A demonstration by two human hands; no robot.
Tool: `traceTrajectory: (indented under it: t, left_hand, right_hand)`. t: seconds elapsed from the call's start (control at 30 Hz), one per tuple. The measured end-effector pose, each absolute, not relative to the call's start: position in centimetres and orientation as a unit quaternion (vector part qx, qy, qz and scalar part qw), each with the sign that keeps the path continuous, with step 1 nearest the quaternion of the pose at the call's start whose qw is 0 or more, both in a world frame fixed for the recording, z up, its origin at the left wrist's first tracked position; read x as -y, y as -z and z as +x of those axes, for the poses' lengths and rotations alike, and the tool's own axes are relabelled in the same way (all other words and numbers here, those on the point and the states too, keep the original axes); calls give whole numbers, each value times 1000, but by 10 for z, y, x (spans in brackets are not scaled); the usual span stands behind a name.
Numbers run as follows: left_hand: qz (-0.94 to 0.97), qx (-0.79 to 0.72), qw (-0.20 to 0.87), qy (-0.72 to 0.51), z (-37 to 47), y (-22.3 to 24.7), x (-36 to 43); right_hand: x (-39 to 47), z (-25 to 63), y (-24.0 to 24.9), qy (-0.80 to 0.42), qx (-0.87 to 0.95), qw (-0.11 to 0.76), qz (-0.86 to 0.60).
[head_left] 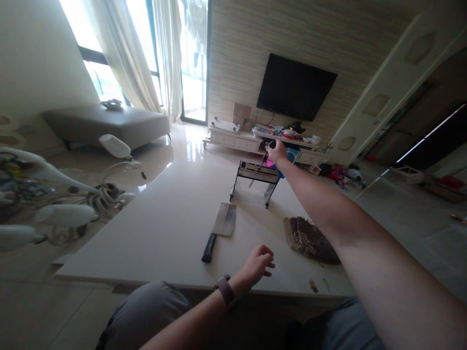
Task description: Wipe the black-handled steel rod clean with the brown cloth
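Observation:
My right hand [278,153] reaches far over the table, its fingers closed round the handle of a slim black-handled tool [264,158]. The tool points down into the slotted top of a knife rack [255,171] with clear sides; a narrow metal piece shows through the front panel. The tool's exact kind is too small to tell. My left hand [258,264] hovers near the table's front edge, fingers loosely bent and apart, holding nothing. A cleaver [224,219] with a black handle lies flat between my left hand and the rack, blade away from me.
A folded brown cloth [310,239] lies on the white table [164,223] under my right forearm. Two small items rest near the front edge. White lamp shades [65,214] with coiled cables are at the left. A low cabinet [233,140] stands beneath the television [296,87].

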State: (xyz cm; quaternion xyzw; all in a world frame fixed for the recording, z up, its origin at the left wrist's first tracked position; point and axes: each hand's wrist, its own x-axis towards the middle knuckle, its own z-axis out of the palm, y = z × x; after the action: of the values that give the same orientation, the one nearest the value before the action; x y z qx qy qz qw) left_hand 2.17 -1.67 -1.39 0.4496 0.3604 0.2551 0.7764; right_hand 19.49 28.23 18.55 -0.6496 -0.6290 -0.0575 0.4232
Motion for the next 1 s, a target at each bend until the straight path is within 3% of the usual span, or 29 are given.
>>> traceTrajectory:
  t: [0.33,1.0]
  left_hand:
    - [437,-371,772,-274,21,10,14]
    - [464,-351,773,-253,21,18,17]
  right_hand:
    - [-235,201,-256,168,674,468,-547]
    - [-250,201,-268,129,614,489,-606]
